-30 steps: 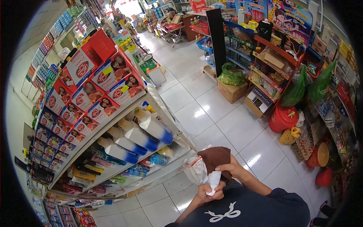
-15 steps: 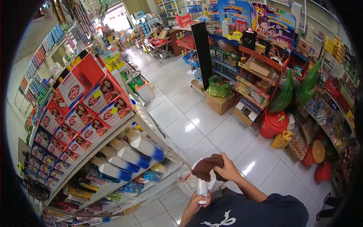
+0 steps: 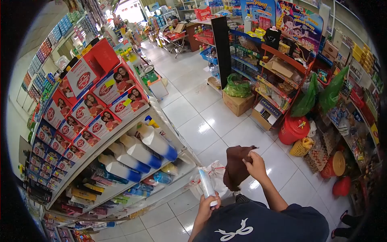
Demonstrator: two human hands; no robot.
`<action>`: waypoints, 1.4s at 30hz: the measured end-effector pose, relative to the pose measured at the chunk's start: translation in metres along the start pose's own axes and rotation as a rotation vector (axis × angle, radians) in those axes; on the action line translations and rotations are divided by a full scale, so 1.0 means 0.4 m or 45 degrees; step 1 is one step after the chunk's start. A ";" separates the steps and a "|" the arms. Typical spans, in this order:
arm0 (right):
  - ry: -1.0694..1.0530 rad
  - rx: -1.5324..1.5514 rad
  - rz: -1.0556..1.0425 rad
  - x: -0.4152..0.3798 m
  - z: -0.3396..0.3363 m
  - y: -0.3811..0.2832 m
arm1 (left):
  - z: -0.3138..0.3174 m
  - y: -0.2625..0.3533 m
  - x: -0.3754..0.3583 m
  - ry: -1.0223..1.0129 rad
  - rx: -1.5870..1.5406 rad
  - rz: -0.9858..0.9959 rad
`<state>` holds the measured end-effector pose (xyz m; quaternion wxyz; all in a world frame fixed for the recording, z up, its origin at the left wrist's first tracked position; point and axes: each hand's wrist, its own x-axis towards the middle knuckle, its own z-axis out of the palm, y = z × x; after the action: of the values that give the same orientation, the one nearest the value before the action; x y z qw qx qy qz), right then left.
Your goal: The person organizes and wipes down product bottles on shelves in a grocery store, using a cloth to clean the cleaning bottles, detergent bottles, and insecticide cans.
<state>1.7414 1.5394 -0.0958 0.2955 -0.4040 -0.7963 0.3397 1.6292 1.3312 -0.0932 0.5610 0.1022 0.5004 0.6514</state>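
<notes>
Low in the middle, my left hand [image 3: 210, 204] is wrapped round a slim white bottle [image 3: 207, 183] with a light blue part near its upper end. My right hand [image 3: 256, 166] pinches a dark brown cloth [image 3: 238, 166] at its side, and the cloth hangs spread out, apart from the bottle. Behind the bottle, a white plastic bag [image 3: 215, 171] rests on the floor by the shelf. What the bottle's label says is too small to read.
To the left stands a shelf with red soap boxes [image 3: 84, 105] on top and large white-and-blue bottles [image 3: 155, 141] below. A cardboard box [image 3: 238, 104], an orange rack [image 3: 278, 80] and a red bucket [image 3: 293, 130] line the right side of the tiled floor [image 3: 197, 125].
My right hand has moved right, taking the brown cloth off the bottle's top; the cloth now hangs unfolded. The bottle in my left hand has shifted slightly left and up.
</notes>
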 end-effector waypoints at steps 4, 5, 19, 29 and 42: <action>-0.087 0.288 0.083 -0.021 0.003 -0.039 | 0.030 0.022 0.005 0.178 0.255 -0.018; -0.208 0.557 0.134 -0.042 0.010 -0.060 | 0.026 0.023 0.013 0.178 0.319 -0.036; -0.261 1.058 0.111 -0.146 0.096 -0.229 | 0.058 -0.053 0.030 0.417 1.188 0.866; -0.756 0.940 -0.455 -0.181 0.160 -0.176 | -0.038 0.012 -0.049 -1.258 -0.865 -0.348; -0.482 0.493 -1.129 -0.158 0.234 -0.374 | -0.092 0.082 -0.151 0.852 0.456 1.165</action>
<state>1.6370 1.3914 -0.0472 0.3312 0.1028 -0.8531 0.3899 1.6040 1.2653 -0.0599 0.0092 0.1898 0.6573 0.7293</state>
